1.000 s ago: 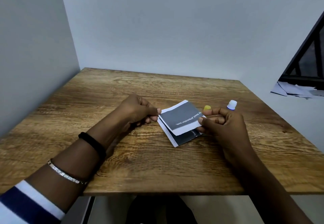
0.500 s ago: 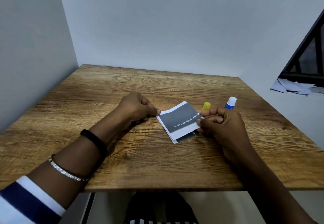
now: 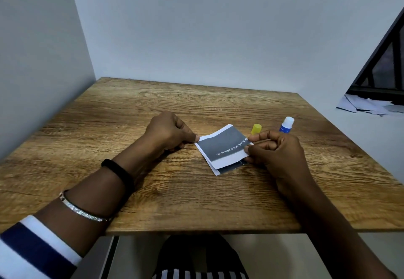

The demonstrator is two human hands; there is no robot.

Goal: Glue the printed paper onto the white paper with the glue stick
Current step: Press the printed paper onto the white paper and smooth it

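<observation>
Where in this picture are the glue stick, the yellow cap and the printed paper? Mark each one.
glue stick (image 3: 286, 125): head view, on its blue-labelled body.
yellow cap (image 3: 256, 129): head view, on the middle of its side.
printed paper (image 3: 220, 144): head view, on its grey printed area.

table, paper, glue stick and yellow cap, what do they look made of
The table: wood or wood-look laminate, matte; brown grain and knots show, which one is unclear.
The paper: thin sheet, matte grey print with white margins; it curves where held.
The glue stick: probably smooth plastic; white top, blue body.
The yellow cap: probably plastic, slightly translucent look.
</observation>
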